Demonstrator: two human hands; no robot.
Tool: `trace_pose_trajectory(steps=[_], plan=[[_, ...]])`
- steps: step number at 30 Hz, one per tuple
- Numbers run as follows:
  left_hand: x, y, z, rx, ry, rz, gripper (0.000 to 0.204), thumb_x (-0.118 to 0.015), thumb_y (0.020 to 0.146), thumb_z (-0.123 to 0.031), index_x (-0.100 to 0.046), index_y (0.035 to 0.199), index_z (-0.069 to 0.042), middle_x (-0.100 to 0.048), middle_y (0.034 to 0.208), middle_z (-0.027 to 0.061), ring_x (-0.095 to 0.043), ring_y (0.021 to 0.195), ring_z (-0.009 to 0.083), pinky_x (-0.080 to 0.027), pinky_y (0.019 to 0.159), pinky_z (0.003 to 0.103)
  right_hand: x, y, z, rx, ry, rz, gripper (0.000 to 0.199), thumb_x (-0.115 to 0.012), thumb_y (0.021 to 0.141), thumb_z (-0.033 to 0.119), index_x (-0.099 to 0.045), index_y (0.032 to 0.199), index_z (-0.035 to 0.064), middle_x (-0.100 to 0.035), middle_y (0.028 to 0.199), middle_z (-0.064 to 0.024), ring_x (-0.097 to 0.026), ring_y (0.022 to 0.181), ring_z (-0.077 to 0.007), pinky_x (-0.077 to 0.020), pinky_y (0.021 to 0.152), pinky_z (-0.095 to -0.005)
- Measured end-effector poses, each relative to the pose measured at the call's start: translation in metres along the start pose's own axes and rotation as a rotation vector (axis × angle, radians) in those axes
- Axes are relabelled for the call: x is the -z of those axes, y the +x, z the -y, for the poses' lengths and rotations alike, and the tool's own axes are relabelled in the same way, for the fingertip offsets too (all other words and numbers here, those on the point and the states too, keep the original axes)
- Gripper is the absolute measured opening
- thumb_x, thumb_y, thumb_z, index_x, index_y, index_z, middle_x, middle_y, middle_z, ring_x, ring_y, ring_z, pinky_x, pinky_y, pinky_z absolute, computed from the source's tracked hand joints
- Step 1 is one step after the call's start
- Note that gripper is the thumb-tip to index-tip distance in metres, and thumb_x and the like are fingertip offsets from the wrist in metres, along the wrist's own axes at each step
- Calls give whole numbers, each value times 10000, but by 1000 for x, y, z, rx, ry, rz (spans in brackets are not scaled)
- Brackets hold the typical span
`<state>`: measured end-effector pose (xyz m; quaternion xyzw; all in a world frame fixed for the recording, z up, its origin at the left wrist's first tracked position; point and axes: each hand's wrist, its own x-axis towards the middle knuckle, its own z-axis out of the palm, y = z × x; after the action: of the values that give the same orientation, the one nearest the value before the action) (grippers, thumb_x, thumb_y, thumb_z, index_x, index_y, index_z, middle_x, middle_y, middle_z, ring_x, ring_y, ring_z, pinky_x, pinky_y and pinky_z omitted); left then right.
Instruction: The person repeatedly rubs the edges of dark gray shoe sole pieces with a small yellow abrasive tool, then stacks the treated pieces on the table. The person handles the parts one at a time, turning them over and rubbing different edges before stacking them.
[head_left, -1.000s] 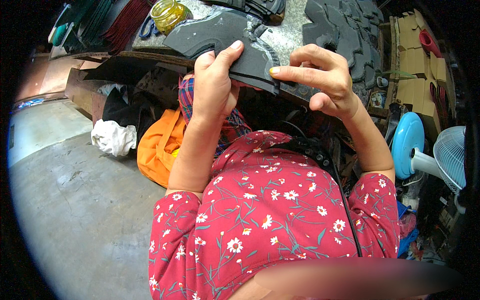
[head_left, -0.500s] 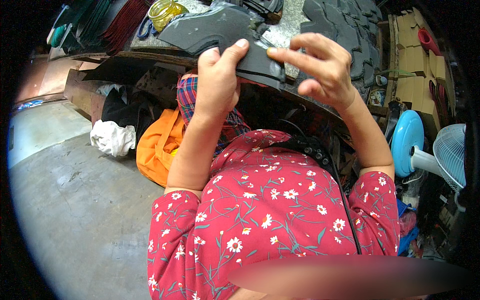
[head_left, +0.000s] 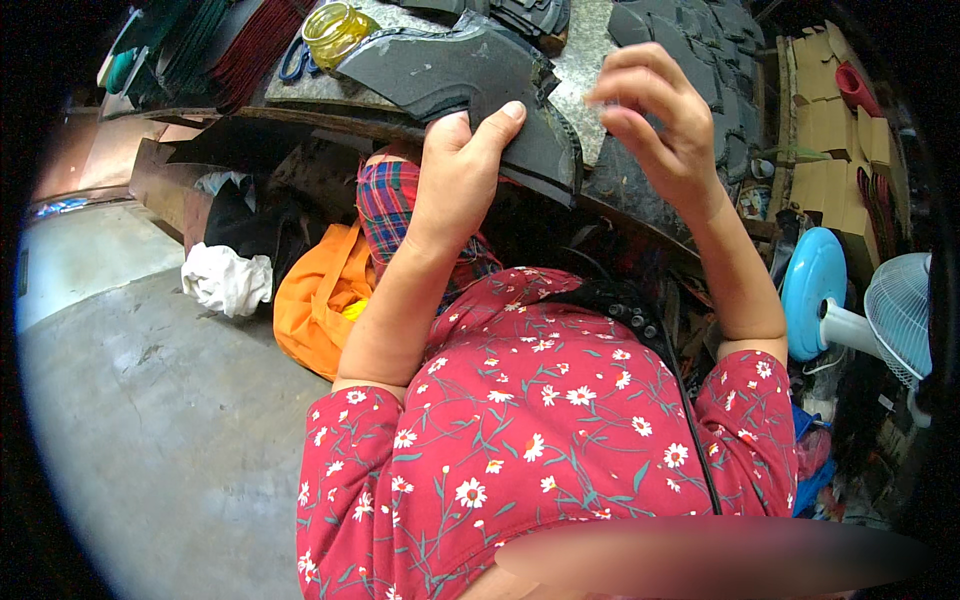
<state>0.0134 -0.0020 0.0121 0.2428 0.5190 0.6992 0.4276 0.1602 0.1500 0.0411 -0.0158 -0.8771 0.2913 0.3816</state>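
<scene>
My left hand [head_left: 465, 170] grips a curved dark grey piece [head_left: 460, 65], shaped like a shoe upper, with the thumb on top and the fingers underneath. The piece is tilted above the bench's front edge, and its right border looks layered. To the right of it, my right hand [head_left: 660, 125] is raised off the piece, its fingers bent and apart from the thumb, with nothing visible in them. A glass jar of yellow liquid [head_left: 338, 36] stands just beyond the piece's left end, beside blue scissor handles [head_left: 292, 62].
Stacks of similar dark grey pieces [head_left: 690, 80] cover the bench's right side. Dark red strips [head_left: 255, 50] hang at the far left. An orange bag [head_left: 318, 295] and a white cloth [head_left: 228, 278] lie below the bench. A blue and white fan [head_left: 815, 292] stands right.
My right hand has lifted away from the piece's right edge, where its index finger was touching. My left hand and the piece have shifted slightly right and nearer.
</scene>
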Motion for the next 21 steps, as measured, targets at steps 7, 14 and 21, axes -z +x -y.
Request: trace_pose_trajectory(steps=[7,14,21], plan=[[-3,-7,-4,-49,147,21,235,-608,951,-195,-675,935,30,-664,837,1,-586,721,76,-476,639,247,-22,1,13,-319,-101,-20,378,-801,791,115,-654,1139,117,-563,872,36,-424,609,-24,-365,533,-187],[-4,-6,-6,-14,53,46,226,-603,950,-186,-671,974,28,-663,853,1,-586,726,76,-478,656,240,-19,3,8,-352,-66,-19,103,-739,832,159,-741,934,176,-615,899,-29,-619,664,-172,-512,609,-289],[-1,-4,-9,73,-33,29,230,-612,942,-184,-667,976,37,-674,855,17,-607,722,80,-487,653,237,-6,-2,2,68,-346,113,320,-738,714,62,-738,968,257,-617,931,22,-646,699,-163,-535,612,-303]])
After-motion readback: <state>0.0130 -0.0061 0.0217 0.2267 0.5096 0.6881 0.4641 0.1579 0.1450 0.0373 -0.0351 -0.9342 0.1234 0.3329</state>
